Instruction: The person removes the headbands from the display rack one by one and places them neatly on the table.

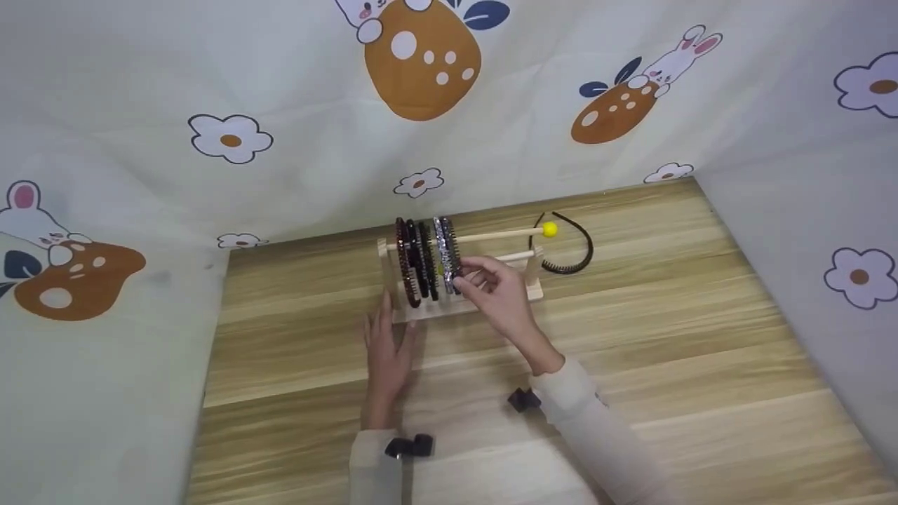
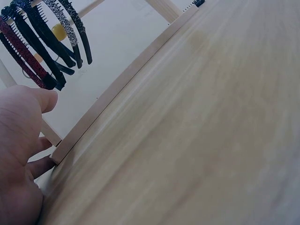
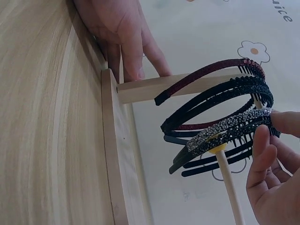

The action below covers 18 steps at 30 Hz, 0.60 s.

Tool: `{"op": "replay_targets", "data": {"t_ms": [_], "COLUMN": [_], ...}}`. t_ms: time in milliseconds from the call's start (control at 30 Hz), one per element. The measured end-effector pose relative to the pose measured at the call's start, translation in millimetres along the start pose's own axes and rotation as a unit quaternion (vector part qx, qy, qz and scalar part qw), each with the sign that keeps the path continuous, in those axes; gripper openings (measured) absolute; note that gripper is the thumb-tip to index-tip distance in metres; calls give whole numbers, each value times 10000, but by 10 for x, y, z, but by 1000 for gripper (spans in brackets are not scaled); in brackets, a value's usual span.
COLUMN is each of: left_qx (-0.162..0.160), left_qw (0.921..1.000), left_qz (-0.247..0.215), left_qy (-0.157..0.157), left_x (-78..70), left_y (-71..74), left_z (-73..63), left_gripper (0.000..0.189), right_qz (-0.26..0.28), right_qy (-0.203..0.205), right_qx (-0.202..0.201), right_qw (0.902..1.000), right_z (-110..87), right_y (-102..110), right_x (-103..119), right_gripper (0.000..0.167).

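A wooden stand [image 1: 435,309] stands on the table with several toothed headbands hung on its upper rod [image 1: 494,236]. At its left end are a dark red glittery headband [image 3: 206,74] and black ones [image 1: 424,263]. To their right hangs a silver glittery headband [image 1: 443,256] beside a darker sparkly one [image 3: 234,134]. My right hand [image 1: 505,301] pinches the silver headband between thumb and fingers; whether the darker one is gripped too is hard to see. My left hand [image 1: 387,358] touches the stand's left end, fingers mostly straight.
A yellow ball [image 1: 550,229] caps the right end of the upper rod. Behind the stand's right end, a loose black headband [image 1: 591,245] lies on the wood-grain table [image 1: 666,337]. A printed cloth [image 1: 302,182] rises along the table's back edge.
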<state>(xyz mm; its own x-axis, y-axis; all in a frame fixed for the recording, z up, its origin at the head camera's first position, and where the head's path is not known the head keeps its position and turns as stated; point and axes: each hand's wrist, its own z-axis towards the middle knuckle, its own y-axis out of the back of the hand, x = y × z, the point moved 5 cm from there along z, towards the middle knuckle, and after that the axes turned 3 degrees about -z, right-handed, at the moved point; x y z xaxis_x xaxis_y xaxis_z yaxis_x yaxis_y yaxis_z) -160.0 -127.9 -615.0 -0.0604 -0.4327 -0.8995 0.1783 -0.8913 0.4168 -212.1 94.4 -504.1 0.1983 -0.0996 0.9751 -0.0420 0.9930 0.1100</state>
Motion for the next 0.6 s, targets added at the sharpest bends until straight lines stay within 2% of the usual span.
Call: {"op": "replay_targets", "data": {"t_ms": [400,600], "left_qx": [3,-55], "left_qw": [10000,9999], "left_qz": [33,18], "left_qy": [94,-116], "left_x": [11,3], "left_y": [2,-2], "left_z": [-5,6], "left_gripper": [76,77], "right_qz": [-95,-121], "right_qy": [80,31], "right_qx": [-10,29], "right_qw": [9999,9999], "right_z": [6,12], "right_y": [16,28], "right_x": [1,-23], "right_gripper": [27,28]}}
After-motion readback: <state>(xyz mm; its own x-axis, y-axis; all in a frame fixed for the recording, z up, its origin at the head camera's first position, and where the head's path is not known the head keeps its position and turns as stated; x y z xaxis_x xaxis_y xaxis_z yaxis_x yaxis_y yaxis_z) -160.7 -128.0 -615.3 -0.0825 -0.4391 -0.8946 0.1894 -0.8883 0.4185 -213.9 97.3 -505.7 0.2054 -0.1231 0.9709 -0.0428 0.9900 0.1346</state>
